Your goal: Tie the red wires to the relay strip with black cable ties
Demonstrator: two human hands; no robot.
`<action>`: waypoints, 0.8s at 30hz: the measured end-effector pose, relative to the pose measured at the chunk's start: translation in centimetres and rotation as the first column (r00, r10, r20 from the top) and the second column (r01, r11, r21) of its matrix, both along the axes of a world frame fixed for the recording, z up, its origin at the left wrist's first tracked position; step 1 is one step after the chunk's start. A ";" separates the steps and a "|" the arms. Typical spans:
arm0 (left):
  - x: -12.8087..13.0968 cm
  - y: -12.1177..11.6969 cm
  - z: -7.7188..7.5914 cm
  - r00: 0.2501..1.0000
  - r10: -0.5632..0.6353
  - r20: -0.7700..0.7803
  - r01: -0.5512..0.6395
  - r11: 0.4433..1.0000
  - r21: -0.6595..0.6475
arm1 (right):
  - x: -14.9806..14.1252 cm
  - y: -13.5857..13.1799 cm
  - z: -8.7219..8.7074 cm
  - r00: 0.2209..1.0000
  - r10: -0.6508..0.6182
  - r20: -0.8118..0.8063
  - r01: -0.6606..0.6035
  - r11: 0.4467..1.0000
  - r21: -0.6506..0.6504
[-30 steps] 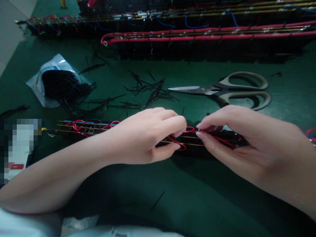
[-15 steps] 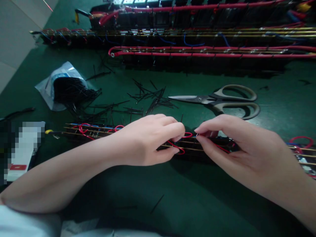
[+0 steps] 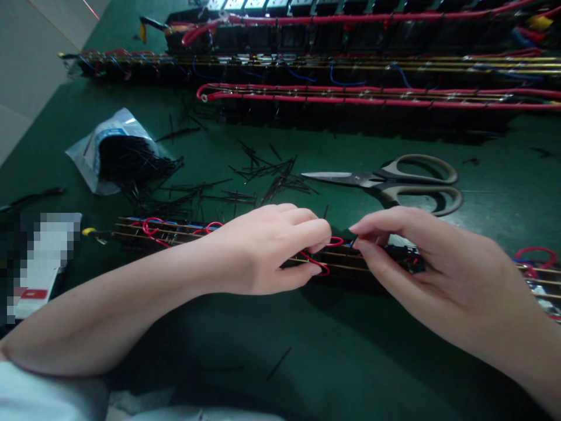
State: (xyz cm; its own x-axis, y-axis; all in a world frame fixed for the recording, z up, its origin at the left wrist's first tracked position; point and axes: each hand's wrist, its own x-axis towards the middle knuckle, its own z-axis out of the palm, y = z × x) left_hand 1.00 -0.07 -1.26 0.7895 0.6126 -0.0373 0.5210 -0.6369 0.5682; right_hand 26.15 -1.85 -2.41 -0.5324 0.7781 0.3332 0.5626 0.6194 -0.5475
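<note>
A long black strip assembly [image 3: 144, 234] with brass rails and red and blue wire loops lies across the green mat in front of me. My left hand [image 3: 263, 248] is closed over its middle, thumb and fingers pinching a red wire loop [image 3: 322, 268]. My right hand [image 3: 421, 269] pinches at the strip just to the right, fingertips almost touching the left ones near a small red loop [image 3: 336, 240]. What the right fingertips hold is too small to make out.
Grey-handled scissors [image 3: 394, 181] lie shut behind my hands. Loose black cable ties [image 3: 263, 175] are scattered mid-mat, and a plastic bag of them [image 3: 109, 152] sits at the left. More wired strips [image 3: 372, 96] run along the back. A pixelated box [image 3: 39, 257] sits far left.
The view has tilted up slightly, showing more of the back strips. Both hands stay pinched at the same spot on the strip, with only small finger movements.
</note>
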 end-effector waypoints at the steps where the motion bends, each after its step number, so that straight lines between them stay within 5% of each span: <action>1: 0.0 0.0 0.0 1.000 -0.001 -0.004 0.001 1.000 0.000 | 0.0 0.0 0.0 1.000 0.001 0.002 -0.001 1.000 0.001; 24: -0.1 0.1 -0.1 1.000 -0.020 -0.010 0.020 0.999 0.037 | 0.1 0.2 0.0 0.979 -0.168 -0.118 0.138 0.964 -0.229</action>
State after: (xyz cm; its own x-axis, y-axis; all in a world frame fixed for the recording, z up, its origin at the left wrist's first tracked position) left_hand 0.88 -0.01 -1.37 0.8013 0.5978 -0.0228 0.5134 -0.6677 0.5390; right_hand 26.23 -1.69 -2.36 -0.3628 0.9087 0.2067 0.5525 0.3883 -0.7375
